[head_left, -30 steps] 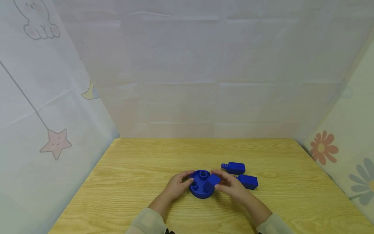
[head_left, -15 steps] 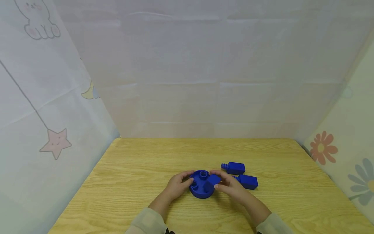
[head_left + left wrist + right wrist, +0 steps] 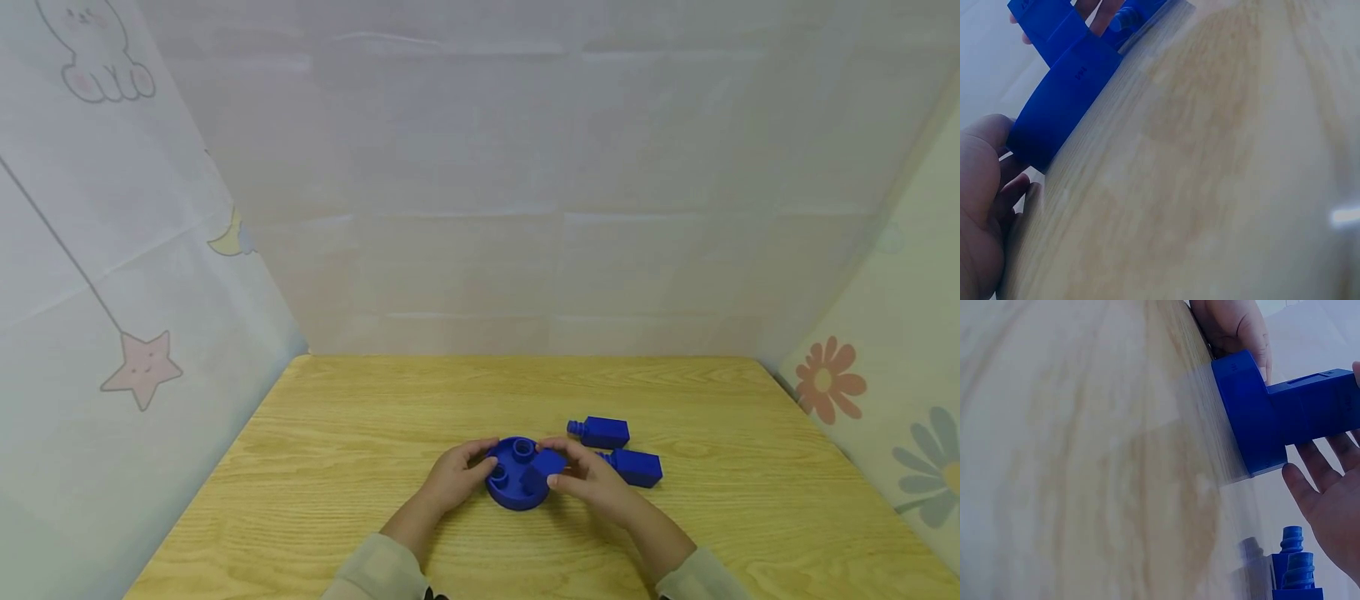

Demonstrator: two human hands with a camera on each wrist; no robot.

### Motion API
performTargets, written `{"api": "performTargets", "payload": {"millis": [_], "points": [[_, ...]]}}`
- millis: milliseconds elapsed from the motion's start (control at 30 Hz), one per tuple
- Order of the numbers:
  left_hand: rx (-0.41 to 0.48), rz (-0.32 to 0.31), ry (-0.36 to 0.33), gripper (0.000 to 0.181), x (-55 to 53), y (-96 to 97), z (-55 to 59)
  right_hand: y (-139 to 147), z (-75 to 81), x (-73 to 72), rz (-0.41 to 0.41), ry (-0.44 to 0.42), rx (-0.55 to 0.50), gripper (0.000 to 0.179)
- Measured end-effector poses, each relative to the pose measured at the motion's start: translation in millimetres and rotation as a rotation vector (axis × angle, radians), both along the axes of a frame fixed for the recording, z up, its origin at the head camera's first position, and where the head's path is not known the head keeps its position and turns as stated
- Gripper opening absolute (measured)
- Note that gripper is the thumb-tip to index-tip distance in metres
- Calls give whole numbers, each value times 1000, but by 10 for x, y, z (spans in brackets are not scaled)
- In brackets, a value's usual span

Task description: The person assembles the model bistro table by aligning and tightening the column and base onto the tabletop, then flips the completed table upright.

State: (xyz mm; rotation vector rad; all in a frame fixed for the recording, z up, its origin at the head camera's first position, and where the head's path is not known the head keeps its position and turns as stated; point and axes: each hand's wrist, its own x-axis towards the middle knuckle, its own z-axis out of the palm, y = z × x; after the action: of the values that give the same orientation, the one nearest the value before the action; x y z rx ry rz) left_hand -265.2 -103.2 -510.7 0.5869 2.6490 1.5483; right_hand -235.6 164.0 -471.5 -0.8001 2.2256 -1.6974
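A round blue base (image 3: 519, 500) with raised ring sockets lies on the table in the head view. My left hand (image 3: 452, 480) grips its left side, thumb over the rim. On the base's right side a square blue leg (image 3: 552, 463) stands upright, its lower end hidden inside. My right hand (image 3: 600, 485) holds this leg near its top between thumb and fingers. From the right wrist view, the leg (image 3: 1316, 406) rises straight off the base (image 3: 1244, 412), with fingers of the right hand (image 3: 1338, 503) along its side.
Two more blue legs with threaded ends lie just right of the right hand: a farther leg (image 3: 606, 432) and a nearer leg (image 3: 639, 468). The wooden table (image 3: 360, 417) meets a pale cloth wall (image 3: 450, 267) at its back edge.
My right fingers and thumb have shifted slightly leftward around the leg's top. The left hand, the base and the two lying legs stay in place.
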Motion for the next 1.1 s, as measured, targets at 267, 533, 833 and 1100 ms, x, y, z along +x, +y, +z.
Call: {"api": "performTargets", "payload": {"millis": [267,533,833,1100], "points": [[-21,1,-2,42,7,-4,4,33,-7,30,-54,58,24,55],[-19,-2,-5,42,2,1,7,230,15,76,-212,71,-34,44],[22,41,4,42,14,13,25,712,-37,167,-429,162,-96,44],[214,48,7,41,129,193,99,1041,-52,189,-557,103,101,51]]}}
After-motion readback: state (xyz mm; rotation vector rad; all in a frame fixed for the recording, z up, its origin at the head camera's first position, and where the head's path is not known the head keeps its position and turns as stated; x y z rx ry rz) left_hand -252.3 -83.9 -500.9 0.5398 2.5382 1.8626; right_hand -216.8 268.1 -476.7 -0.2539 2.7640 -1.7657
